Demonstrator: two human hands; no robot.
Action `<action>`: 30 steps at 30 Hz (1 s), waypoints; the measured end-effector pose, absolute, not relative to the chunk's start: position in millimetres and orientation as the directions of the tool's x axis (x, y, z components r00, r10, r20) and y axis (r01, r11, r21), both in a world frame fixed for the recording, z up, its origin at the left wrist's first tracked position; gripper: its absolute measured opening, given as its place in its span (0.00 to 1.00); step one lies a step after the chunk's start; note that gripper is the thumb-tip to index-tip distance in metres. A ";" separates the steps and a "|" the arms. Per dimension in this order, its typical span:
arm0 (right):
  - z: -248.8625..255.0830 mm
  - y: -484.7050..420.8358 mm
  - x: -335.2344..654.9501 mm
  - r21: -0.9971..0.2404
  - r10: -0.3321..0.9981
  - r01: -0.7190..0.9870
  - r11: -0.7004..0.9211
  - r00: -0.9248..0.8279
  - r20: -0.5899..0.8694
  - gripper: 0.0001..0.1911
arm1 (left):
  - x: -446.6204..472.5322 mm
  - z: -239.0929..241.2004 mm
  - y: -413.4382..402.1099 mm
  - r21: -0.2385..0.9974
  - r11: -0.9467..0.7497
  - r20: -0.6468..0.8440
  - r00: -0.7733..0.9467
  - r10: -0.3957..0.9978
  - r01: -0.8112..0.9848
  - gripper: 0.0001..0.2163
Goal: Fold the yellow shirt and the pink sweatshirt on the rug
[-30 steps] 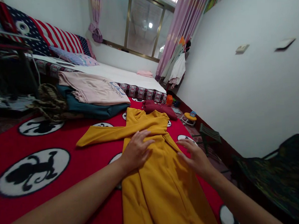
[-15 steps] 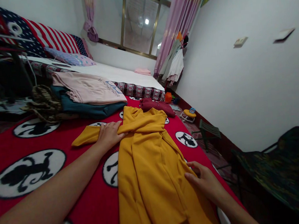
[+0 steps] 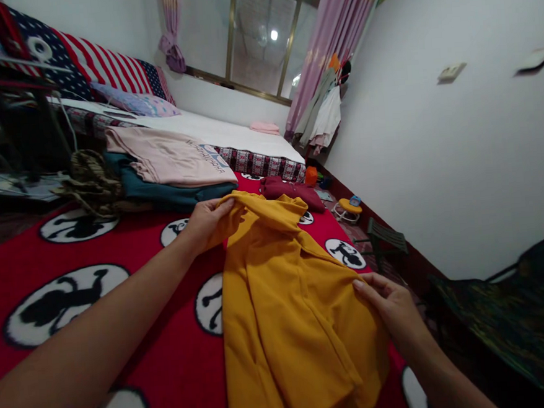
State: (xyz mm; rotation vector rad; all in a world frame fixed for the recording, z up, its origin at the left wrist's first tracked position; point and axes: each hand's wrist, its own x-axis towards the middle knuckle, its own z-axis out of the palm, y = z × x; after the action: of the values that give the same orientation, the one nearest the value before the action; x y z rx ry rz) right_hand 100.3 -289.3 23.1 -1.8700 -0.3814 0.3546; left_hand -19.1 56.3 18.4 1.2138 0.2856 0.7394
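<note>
A mustard-yellow long-sleeved garment [image 3: 282, 290] lies lengthwise on a red blanket [image 3: 171, 366] printed with white ovals and black figures. My left hand [image 3: 210, 219] pinches the sleeve near its upper left part and holds that cloth up off the blanket. Lower down, my right hand [image 3: 388, 298] grips the garment's right edge between thumb and fingers, with the cloth there lifted too. The garment's lower end runs out of the bottom of the view.
Folded clothes, a pink one [image 3: 171, 158] over a teal one [image 3: 168, 189], lie at the back left. A folded maroon garment [image 3: 292, 193] sits beyond the yellow one. On the right stand a yellow stool [image 3: 349, 206], a dark green folding stool [image 3: 386, 236] and a camouflage chair [image 3: 507, 312].
My left hand has gone from resting on the sleeve to lifting it. My right hand has closed on the right edge and raised it, moving slightly up and right.
</note>
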 end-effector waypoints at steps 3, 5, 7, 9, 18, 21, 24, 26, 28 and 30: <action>32.6 -282.3 92.1 -0.932 0.451 0.155 -0.327 0.893 -0.009 0.23 | -26.3 32.7 56.1 0.886 0.229 0.160 0.729 0.666 -0.404 0.14; 32.6 -280.9 87.9 -0.896 0.506 0.248 -0.369 0.862 0.030 0.21 | -30.4 31.4 64.1 0.925 0.148 0.155 0.705 0.692 -0.349 0.15; 28.3 -282.3 85.8 -0.788 0.582 0.407 -0.462 0.810 0.078 0.19 | -33.3 23.2 74.3 0.974 -0.086 0.203 0.631 0.749 -0.210 0.17; 22.2 -285.0 85.0 -0.566 0.637 0.606 -0.558 0.751 0.176 0.17 | -35.5 14.2 80.3 0.902 -0.431 0.379 0.494 0.783 -0.010 0.18; 17.4 -264.0 39.3 -0.328 0.905 0.902 -0.280 0.363 0.224 0.09 | -31.8 7.8 18.3 0.407 -0.914 0.559 0.791 0.247 -0.002 0.13; 21.1 -253.3 15.0 -0.329 0.945 0.903 -0.276 0.317 0.077 0.09 | -24.1 -8.0 9.0 0.409 -0.909 0.429 0.861 0.273 0.084 0.13; 20.0 -247.1 -0.5 -0.289 0.944 0.903 -0.319 0.331 -0.010 0.16 | -13.1 -20.4 14.3 0.442 -0.872 0.409 0.818 0.404 0.210 0.16; 16.9 -243.8 -5.9 -0.268 0.936 0.899 -0.346 0.350 -0.032 0.18 | -2.0 -23.0 21.0 0.478 -0.831 0.374 0.791 0.484 0.283 0.17; 13.2 -240.2 -8.3 -0.249 0.932 0.900 -0.358 0.361 -0.032 0.15 | 12.2 -23.0 27.8 0.543 -0.782 0.344 0.769 0.539 0.306 0.17; 9.4 -236.5 -8.2 -0.235 0.933 0.905 -0.356 0.360 -0.026 0.10 | 27.8 -23.4 33.9 0.644 -0.715 0.335 0.741 0.582 0.271 0.18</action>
State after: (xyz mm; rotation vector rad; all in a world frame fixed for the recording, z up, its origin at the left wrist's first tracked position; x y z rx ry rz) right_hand -8.2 -236.5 9.4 -2.4369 -1.6661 0.2304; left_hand 27.8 33.9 -23.4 2.3640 0.6417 0.7139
